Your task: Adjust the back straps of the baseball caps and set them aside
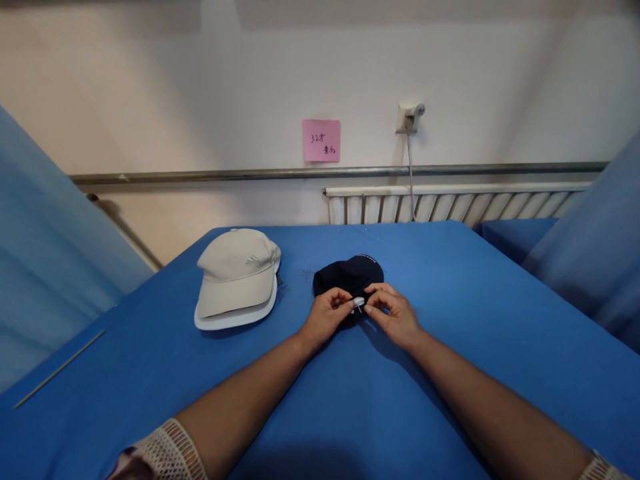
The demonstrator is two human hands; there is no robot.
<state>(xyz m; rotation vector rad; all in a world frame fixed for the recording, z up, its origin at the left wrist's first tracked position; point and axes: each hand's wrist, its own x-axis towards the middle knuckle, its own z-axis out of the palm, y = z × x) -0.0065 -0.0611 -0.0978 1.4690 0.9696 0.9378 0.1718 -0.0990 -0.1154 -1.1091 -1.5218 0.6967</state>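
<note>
Left hand [325,320]: thumb and index bent, tips close together at the near side of the dark cap [345,273]; thumb touches a small white piece [359,303]. Right hand [397,320]: thumb and index curved, tips against the other side of the same spot. Can't tell if either hand's fingers are clamped; white piece too small to identify. Dark cap lies on the blue-covered counter [425,267], just beyond and partly under the fingers, brim away from them, pale lettering along its edge.

Left of the fingers, well apart: light grey cap [235,260], brim toward the near side, stacked over a white cap [235,321] whose brim sticks out below. Farther left and nearer: thin stick [60,369] at the counter's edge.

Straight beyond the fingers: metal rail [250,175], pink note [321,141] with handwriting on the wall above. Beyond and right: radiator [425,205], socket [406,120] with plug and hanging cord. Far out either side: blue left curtain [45,253], blue right curtain [590,240].
</note>
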